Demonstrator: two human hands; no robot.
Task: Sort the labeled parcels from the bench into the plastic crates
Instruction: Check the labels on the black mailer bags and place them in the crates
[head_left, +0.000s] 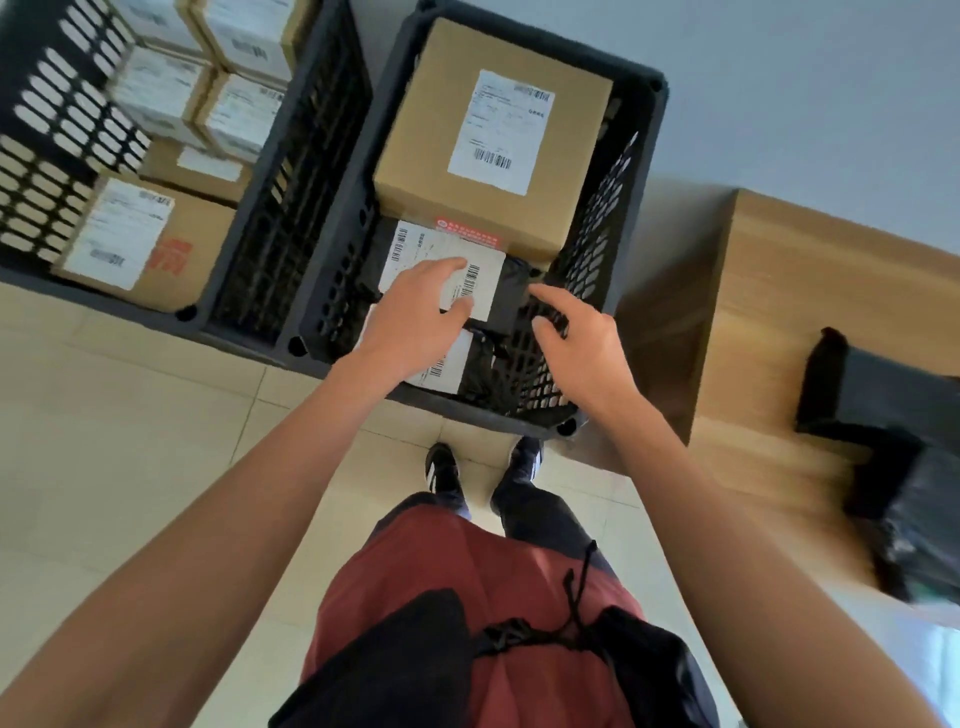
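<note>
A black plastic crate (641, 171) stands on the floor in front of me. It holds a large brown box (436, 202) with a white label at the back. A black parcel (511, 293) with a white label lies in front of that box. My left hand (415, 317) rests on this parcel's label with its fingers loosely spread. Just over the parcel's right end, my right hand (576, 338) hovers with relaxed fingers, and I cannot tell whether it touches. Another black labeled parcel (462, 369) lies lower in the crate, partly under my left hand.
A second black crate (291, 171) to the left holds several labeled brown boxes (130, 244). The wooden bench (779, 322) stands to the right with black parcels (893, 431) on it. My feet are on the tiled floor (130, 415) just before the crate.
</note>
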